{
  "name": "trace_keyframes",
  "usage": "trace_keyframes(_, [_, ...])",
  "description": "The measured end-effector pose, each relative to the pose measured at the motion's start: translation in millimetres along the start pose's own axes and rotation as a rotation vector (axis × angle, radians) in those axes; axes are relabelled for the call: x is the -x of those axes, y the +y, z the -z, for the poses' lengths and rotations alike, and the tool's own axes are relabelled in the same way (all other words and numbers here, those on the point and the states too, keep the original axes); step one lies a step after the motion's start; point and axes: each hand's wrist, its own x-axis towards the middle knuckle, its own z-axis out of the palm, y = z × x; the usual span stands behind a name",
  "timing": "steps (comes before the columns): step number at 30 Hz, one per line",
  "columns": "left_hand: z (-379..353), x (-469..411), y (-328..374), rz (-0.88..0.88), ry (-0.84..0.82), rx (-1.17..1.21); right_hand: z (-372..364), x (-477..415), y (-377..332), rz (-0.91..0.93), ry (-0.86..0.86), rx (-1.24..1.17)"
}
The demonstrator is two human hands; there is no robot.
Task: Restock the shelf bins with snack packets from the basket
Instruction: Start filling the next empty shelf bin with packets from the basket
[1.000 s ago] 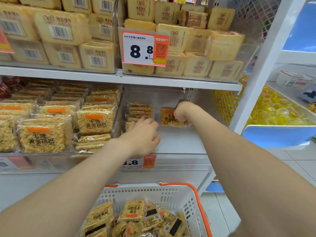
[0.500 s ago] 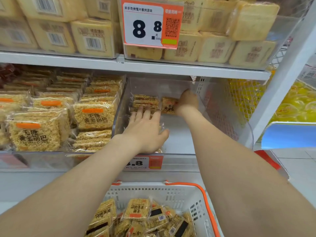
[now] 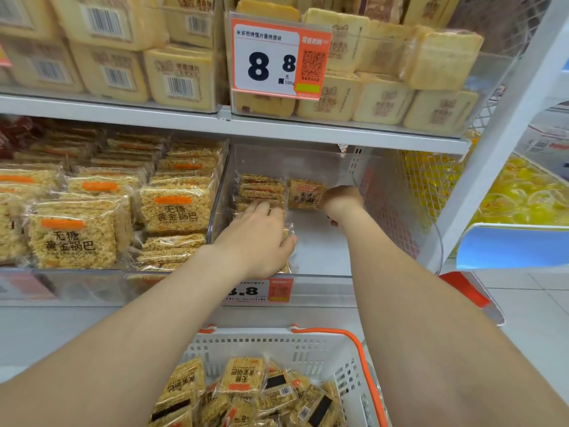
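A clear shelf bin [image 3: 323,251] on the middle shelf holds a few snack packets of yellow puffed-rice crackers. My left hand [image 3: 258,238] lies flat on a low stack of packets [image 3: 261,189] at the bin's left side, fingers straight and thumb against a packet's edge. At the back of the bin my right hand [image 3: 340,201] grips one upright packet [image 3: 304,194] by its right edge. Below, a white basket [image 3: 348,359] with orange handles holds several more snack packets [image 3: 243,380].
The neighbouring bin [image 3: 92,272] on the left is packed with the same packets. The shelf above carries pale biscuit packs [image 3: 381,103] and an 8.8 price tag [image 3: 277,60]. A white upright [image 3: 492,149] and wire mesh bound the right side; yellow jelly cups [image 3: 523,198] lie beyond.
My left hand has slid deeper into the bin over the stacked packets. My right hand stays at the back with the upright packet. The view has moved closer to the shelf.
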Motion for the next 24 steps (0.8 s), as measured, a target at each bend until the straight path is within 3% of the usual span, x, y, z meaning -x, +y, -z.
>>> trace_keyframes(4, [3.9, 7.5, 2.2, -0.017, 0.004, -0.012, -1.3, 2.1, 4.6, 0.056, -0.029, 0.064])
trace_keyframes(13, [10.8, 17.6, 0.5, -0.083, 0.100, -0.011, 10.1, 29.1, 3.0, 0.082, 0.102, 0.297])
trace_keyframes(19, [23.0, 40.8, 5.5, -0.124, 0.255, 0.024, 22.5, 82.9, -15.4, 0.492, 0.052, 0.674])
trace_keyframes(24, [30.7, 72.8, 17.2, -0.113, 0.396, -0.001, 31.1, 140.8, -24.6, 0.788, 0.133, 0.648])
